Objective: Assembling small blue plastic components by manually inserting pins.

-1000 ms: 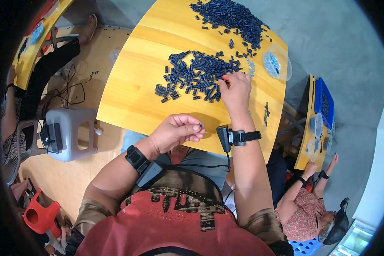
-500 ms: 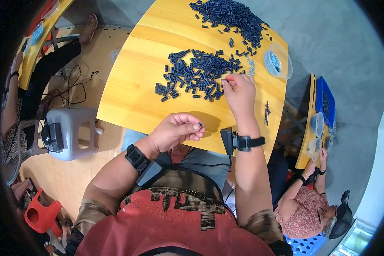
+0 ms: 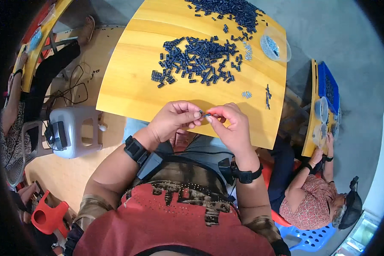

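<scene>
My left hand [image 3: 175, 119] and my right hand [image 3: 228, 126] meet over the near edge of the yellow wooden table [image 3: 128, 85]. Between their fingertips they pinch one small dark blue part [image 3: 206, 114]. Both wrists wear black bands. A loose heap of the same dark blue parts [image 3: 198, 59] lies in the middle of the table, beyond my hands. A second, denser heap [image 3: 230, 8] sits at the far edge.
A clear round dish [image 3: 275, 47] with small metal pieces stands at the table's right side, and a few small screws [image 3: 246, 94] lie near it. A grey stool [image 3: 74, 130] stands at my left. Another person [image 3: 315, 196] sits at my right by a blue crate [image 3: 328, 87].
My right hand has come back from the middle heap toward me with a small part. It now meets my left hand at the table's near edge.
</scene>
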A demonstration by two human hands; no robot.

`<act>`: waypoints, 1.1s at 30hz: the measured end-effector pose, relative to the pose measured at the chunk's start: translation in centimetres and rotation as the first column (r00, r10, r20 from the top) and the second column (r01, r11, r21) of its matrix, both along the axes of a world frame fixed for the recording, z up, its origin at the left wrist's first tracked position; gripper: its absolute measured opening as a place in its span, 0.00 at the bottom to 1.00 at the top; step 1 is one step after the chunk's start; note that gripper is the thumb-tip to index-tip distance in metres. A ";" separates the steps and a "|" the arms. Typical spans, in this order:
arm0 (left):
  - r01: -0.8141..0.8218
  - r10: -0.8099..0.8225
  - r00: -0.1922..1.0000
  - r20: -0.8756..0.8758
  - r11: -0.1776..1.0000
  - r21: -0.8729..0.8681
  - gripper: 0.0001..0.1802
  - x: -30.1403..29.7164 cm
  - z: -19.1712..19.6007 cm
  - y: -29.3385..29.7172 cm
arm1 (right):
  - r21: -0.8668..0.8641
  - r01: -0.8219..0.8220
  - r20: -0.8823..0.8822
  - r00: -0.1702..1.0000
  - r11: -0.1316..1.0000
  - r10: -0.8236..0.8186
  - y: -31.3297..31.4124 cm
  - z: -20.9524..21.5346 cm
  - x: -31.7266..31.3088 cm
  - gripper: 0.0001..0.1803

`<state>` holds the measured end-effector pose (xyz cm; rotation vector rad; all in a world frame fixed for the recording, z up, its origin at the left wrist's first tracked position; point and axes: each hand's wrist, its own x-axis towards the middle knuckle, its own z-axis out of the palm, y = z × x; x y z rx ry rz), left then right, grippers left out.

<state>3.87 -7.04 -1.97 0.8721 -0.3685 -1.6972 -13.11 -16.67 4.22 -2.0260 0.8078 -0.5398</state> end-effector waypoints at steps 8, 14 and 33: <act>0.011 -0.015 0.993 0.119 0.999 0.039 0.10 -0.9 0.8 1.3 | -0.050 0.001 0.090 0.996 0.999 0.003 1.1 0.5 -1.0 0.08; 0.070 -0.057 0.979 0.197 0.996 -0.059 0.09 -1.2 2.0 2.0 | 0.007 0.005 0.138 0.990 1.000 -0.006 2.1 0.4 -1.9 0.07; 0.053 0.000 0.922 0.388 0.990 -0.127 0.05 -2.2 2.2 3.4 | -0.233 0.014 0.039 0.999 0.972 -0.005 3.8 1.7 -1.9 0.04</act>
